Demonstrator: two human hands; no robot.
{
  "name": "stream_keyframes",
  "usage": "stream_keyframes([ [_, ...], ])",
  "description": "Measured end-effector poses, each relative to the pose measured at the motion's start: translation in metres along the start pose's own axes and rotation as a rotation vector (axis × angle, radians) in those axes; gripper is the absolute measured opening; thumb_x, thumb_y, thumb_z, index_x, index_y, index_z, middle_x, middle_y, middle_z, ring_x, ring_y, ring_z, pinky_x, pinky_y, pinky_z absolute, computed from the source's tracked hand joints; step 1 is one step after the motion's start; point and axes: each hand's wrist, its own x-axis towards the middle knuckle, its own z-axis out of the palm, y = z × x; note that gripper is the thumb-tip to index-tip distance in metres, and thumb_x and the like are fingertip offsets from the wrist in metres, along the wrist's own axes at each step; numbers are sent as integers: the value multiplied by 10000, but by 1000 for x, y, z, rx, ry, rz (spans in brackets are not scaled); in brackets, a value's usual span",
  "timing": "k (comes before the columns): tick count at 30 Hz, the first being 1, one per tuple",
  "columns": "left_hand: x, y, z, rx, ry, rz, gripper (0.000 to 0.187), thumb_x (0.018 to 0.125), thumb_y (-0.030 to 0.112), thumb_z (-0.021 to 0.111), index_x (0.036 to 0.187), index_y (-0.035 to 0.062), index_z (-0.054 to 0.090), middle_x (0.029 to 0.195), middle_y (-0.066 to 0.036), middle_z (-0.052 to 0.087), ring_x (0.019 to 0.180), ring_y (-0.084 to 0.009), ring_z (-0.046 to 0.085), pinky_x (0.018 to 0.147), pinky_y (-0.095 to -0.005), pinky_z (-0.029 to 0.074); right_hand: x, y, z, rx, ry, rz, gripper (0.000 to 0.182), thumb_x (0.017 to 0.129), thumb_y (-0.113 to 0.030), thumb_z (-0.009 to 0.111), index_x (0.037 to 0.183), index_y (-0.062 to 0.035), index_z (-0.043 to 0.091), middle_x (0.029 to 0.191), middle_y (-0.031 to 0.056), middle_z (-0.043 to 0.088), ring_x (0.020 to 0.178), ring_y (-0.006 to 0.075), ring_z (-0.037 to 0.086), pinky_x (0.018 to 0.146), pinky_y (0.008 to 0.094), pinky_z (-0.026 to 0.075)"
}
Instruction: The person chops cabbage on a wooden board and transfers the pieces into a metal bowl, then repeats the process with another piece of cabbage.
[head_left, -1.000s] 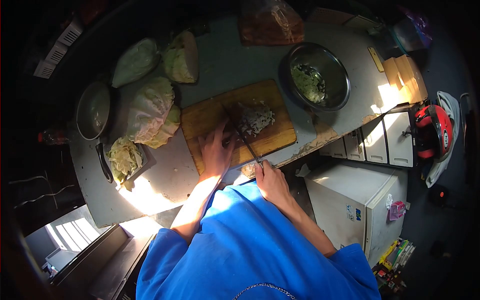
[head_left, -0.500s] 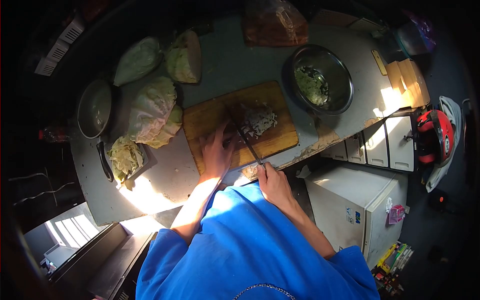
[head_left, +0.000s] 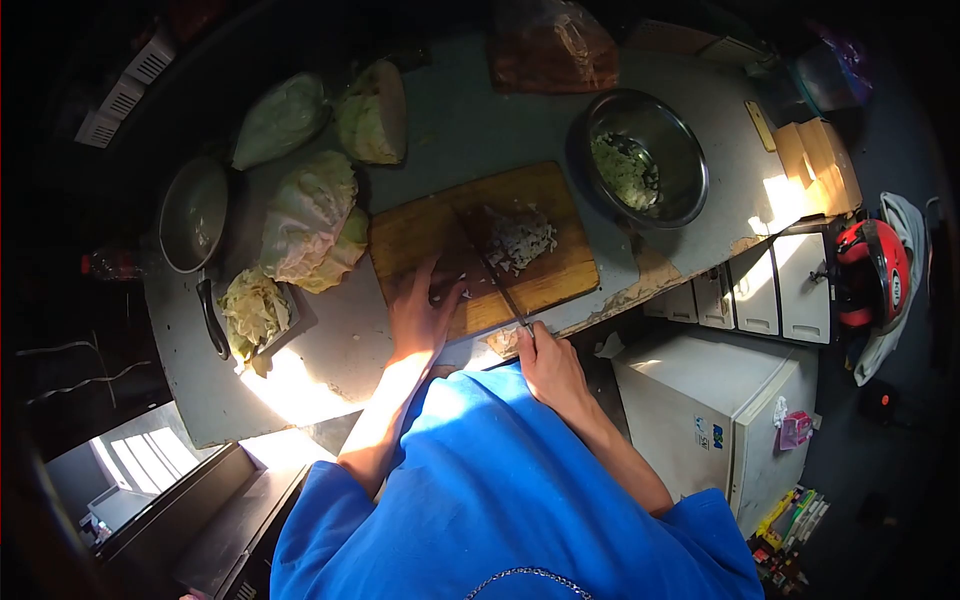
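Note:
My right hand (head_left: pixel 552 368) grips the handle of a kitchen knife (head_left: pixel 503 287), its dark blade slanting across a wooden cutting board (head_left: pixel 545 185). On the board's near left part lies my left hand (head_left: pixel 417 318), fingers apart, holding nothing that I can make out. A few small scraps (head_left: pixel 464 279) rest by its thumb. Right of the blade is a small heap of finely chopped cabbage (head_left: pixel 522 243). Beyond the board's right edge stands a metal bowl (head_left: pixel 690 150) with chopped cabbage (head_left: pixel 622 172) inside.
Left of the board lie large cabbage leaves (head_left: pixel 308 222), a torn cabbage piece (head_left: pixel 254 312) and a frying pan (head_left: pixel 192 215). A cut cabbage (head_left: pixel 372 115) and a pale cabbage piece (head_left: pixel 280 120) sit behind. At the back is a plastic bag (head_left: pixel 553 50). The worn table edge (head_left: pixel 640 285) runs in front.
My left hand has shifted slightly left, away from the blade, and its thumb and fingers have spread. The right hand and knife have barely moved.

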Motion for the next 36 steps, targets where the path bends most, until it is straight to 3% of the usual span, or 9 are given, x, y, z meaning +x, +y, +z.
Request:
stream_keyframes([
  [8, 10, -4, 17, -32, 7, 32, 509, 885, 159, 791, 1353, 109, 597, 982, -133, 770, 896, -249, 758, 767, -355, 586, 1, -6, -1, 0, 8, -51, 348, 1046, -291, 497, 927, 30, 559, 694, 311, 635, 719, 536, 630, 658, 614, 496],
  [11, 14, 5, 21, 7, 32, 51, 473, 903, 168, 764, 1346, 121, 606, 997, -134, 770, 911, -275, 747, 847, -381, 559, 1, -8, -4, -4, 18, -46, 353, 1048, -295, 494, 923, 30, 555, 688, 305, 635, 710, 537, 627, 653, 615, 493],
  [13, 17, 10, 21, 232, 117, 245, 430, 906, 168, 745, 1315, 120, 620, 989, -129, 768, 914, -314, 725, 922, -402, 506, 1, -8, -6, -5, 28, -40, 353, 1049, -295, 492, 922, 29, 553, 688, 303, 636, 707, 537, 626, 652, 615, 492],
  [17, 20, 10, 21, 222, 98, 241, 417, 891, 158, 744, 1287, 106, 623, 961, -115, 766, 933, -323, 700, 977, -422, 447, 1, -9, -6, -9, 22, -36, 348, 1050, -296, 489, 930, 26, 547, 689, 306, 635, 706, 537, 627, 654, 616, 495],
  [19, 23, 9, 20, 39, -18, 101, 433, 877, 160, 731, 1286, 109, 598, 936, -66, 748, 991, -304, 653, 962, -484, 385, 1, -9, -6, -11, 23, -35, 348, 1050, -298, 489, 932, 25, 546, 690, 308, 636, 706, 538, 628, 654, 617, 495],
  [27, 22, 11, 18, 93, -13, 103, 458, 873, 144, 723, 1306, 112, 574, 935, -44, 750, 1000, -284, 652, 988, -478, 372, 7, -9, -2, -154, -18, 47, 380, 1053, -330, 471, 964, 31, 548, 727, 323, 651, 728, 543, 645, 686, 619, 514],
  [36, 14, 10, 18, 64, 4, 70, 452, 894, 152, 717, 1312, 114, 548, 944, -48, 756, 965, -281, 692, 1001, -495, 384, 7, 1, 0, -27, 56, 61, 373, 1057, -336, 463, 982, 18, 557, 741, 323, 652, 772, 554, 633, 707, 623, 506],
])
